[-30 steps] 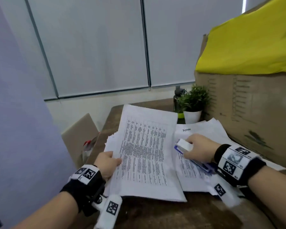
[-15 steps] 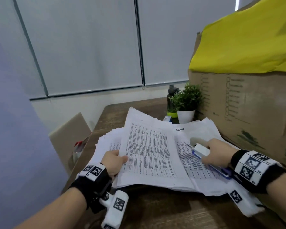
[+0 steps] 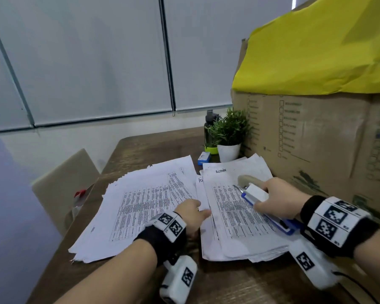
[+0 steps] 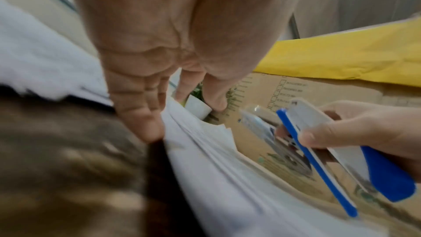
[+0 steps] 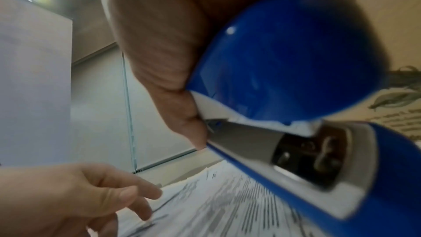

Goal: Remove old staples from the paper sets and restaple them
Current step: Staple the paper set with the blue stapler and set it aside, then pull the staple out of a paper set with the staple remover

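Roughly midway is my read, though I cannot count sets: two spreads of printed sheets lie on the wooden table [image 3: 239, 288], and I judge the left pile [image 3: 140, 207] to be one side of the sorting and the right pile [image 3: 235, 218] the other, without being able to tell which is finished. No staple, old or new, is clear enough for me to confirm.

My right hand [image 3: 279, 201] is clamped around the blue and white stapler [image 3: 256, 197], thumb on its near side and fingers over the top. It sits above the right pile, on that pile's side toward the cardboard box [image 3: 316, 145]. Its long axis runs from my wrist out toward the potted plant [image 3: 229, 134], nose leading, slightly raised off the paper.

My left hand [image 3: 190, 213] is loose, fingers spread and holding nothing, fingertips meeting the right pile's edge facing the left pile. From here I judge the next job is picking up a set and finding its stapled corner.
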The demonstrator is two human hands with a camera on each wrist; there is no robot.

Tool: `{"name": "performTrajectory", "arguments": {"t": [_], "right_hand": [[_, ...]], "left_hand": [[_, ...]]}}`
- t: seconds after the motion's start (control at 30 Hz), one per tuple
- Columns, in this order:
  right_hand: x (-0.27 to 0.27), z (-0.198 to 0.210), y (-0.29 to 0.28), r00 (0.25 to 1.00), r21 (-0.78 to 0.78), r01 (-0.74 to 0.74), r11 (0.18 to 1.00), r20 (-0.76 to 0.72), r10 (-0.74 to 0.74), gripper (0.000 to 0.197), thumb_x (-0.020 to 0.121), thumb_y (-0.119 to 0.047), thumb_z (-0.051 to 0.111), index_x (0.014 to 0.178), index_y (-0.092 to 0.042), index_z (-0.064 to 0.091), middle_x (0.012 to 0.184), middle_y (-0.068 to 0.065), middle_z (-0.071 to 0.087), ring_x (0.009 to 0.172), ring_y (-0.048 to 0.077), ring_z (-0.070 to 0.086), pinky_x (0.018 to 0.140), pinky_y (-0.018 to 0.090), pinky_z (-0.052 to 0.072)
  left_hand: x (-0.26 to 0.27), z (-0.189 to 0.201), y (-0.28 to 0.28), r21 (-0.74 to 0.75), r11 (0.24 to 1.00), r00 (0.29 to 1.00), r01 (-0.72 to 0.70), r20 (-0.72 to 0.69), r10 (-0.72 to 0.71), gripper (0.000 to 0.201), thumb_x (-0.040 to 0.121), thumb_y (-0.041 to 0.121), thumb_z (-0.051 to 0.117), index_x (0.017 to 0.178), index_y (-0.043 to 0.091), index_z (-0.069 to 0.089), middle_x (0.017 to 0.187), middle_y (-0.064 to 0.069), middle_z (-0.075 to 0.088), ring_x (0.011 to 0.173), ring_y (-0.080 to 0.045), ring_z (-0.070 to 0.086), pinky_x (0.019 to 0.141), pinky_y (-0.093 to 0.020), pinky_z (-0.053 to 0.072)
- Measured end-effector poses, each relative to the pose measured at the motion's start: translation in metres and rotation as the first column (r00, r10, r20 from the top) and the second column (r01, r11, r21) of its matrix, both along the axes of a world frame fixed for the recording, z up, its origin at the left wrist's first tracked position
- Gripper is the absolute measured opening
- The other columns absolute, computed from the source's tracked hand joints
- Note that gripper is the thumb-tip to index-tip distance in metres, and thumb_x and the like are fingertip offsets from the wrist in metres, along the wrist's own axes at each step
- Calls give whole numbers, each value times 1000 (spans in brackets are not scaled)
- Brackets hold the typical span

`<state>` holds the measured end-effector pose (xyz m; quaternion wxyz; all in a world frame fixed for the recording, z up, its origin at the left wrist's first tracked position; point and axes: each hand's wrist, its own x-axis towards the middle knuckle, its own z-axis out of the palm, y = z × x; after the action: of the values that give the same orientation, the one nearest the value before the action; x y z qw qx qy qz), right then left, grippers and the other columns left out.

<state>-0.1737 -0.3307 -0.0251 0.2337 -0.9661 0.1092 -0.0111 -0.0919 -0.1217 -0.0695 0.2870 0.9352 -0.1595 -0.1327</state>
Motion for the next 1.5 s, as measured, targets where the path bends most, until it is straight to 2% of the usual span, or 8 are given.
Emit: {"name": "performTrajectory", "arguments": {"t": [0.2,0.3,0.47,0.67,0.83,0.97,1.33,1.5], "right_hand": [[24,-22,12,980,-118,21,993,-194,-44,24,77,-27,68,92,-15,55,77,0,52,82,21,56,60,24,45],[27,-20,21,984,-259,27,966,-162,-71,30,82,-36,62,102,-20,46,98,2,42,111,27,44,90,33,42],[30,-11,49,995,-202,-80,976,-66,68,31,87,-47,57,105,-22,58,126,4,44,124,30,41,99,40,40],[14,-8,86,983,-84,-183,980,3,184,18,90,-40,56,85,-23,56,75,-8,60,67,8,56,51,21,37],[18,-22,89,988,-36,-146,989,-63,144,20,85,-42,62,89,-22,59,89,-3,64,82,14,60,74,29,50],[31,-37,88,994,-90,-86,992,-77,79,26,83,-43,64,97,-22,58,97,-3,61,88,17,60,80,33,51],[43,-30,65,983,-191,154,970,130,-130,37,93,-51,43,95,-27,71,109,1,60,110,25,50,97,40,40],[36,-28,29,961,-192,230,954,-111,-254,32,90,-48,48,93,-19,63,118,8,59,113,31,51,95,37,41]], "left_hand": [[20,1,69,520,854,988,-10,136,-71,50,90,42,64,131,14,56,134,-4,56,121,-22,55,100,-32,45],[25,1,97,555,830,994,65,36,-102,65,89,49,64,141,16,46,143,-3,48,129,-22,48,105,-33,38],[21,5,117,577,798,978,171,1,-210,71,89,46,66,150,21,37,154,2,38,139,-20,38,112,-32,32],[15,-1,122,562,811,970,164,57,-236,59,89,49,65,141,24,52,142,3,53,128,-21,51,106,-33,42],[13,-5,114,552,820,964,150,103,-246,27,94,39,57,104,18,72,97,0,69,93,-21,63,83,-33,51],[19,-8,111,522,851,975,54,157,-158,34,94,27,47,63,14,45,64,-2,47,66,-21,47,58,-27,35],[24,-6,130,374,927,982,-20,180,-51,44,94,18,49,54,17,34,55,-1,35,57,-20,36,56,-26,29],[20,4,137,198,980,986,-27,167,-7,52,91,28,67,49,17,38,53,0,31,54,-14,31,54,-25,29]]}}
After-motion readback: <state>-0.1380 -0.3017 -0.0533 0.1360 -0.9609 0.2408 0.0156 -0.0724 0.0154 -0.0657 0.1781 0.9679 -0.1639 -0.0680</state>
